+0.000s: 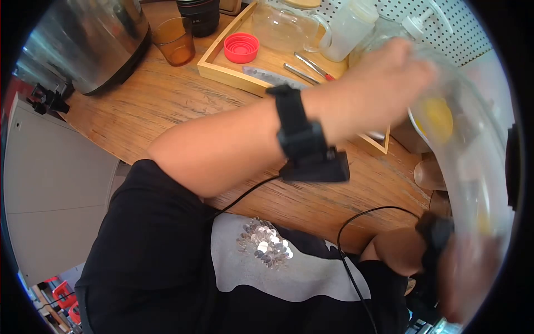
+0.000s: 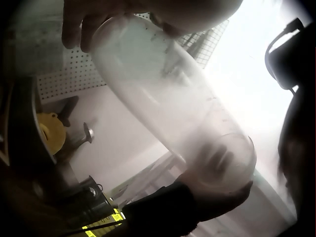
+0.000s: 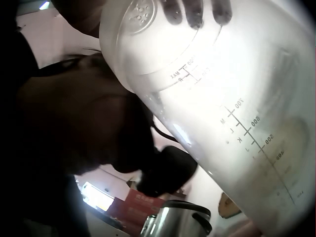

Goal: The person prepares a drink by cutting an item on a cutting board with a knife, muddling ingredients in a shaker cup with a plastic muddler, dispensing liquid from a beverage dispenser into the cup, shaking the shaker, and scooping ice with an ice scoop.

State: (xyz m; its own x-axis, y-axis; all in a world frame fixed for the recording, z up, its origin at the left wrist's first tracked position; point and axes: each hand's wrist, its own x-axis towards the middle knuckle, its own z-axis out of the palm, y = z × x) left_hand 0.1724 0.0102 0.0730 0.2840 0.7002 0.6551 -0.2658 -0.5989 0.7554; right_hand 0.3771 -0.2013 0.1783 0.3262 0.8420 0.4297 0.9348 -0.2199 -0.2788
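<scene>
Between both hands a translucent plastic shaker cup (image 1: 470,150) is held lengthwise at the right of the head view. Printed measuring marks run along its wall in the right wrist view, with "MAX" near one end. My left hand (image 1: 384,83), blurred, grips the far end of the shaker cup (image 2: 158,94). Around the near end curl the fingers of my right hand (image 1: 470,273). Three of its fingertips (image 3: 195,17) show through the cloudy wall of the shaker cup (image 3: 217,98), beside a round dotted patch.
A wooden tray (image 1: 231,78) holds a red cup-shaped piece (image 1: 241,48), a glass pitcher (image 1: 283,28), a white-topped bottle (image 1: 350,28), a knife and tongs. Left of it stand an amber glass (image 1: 174,42) and a steel appliance (image 1: 89,44). A yellow item (image 1: 436,118) lies behind the shaker cup.
</scene>
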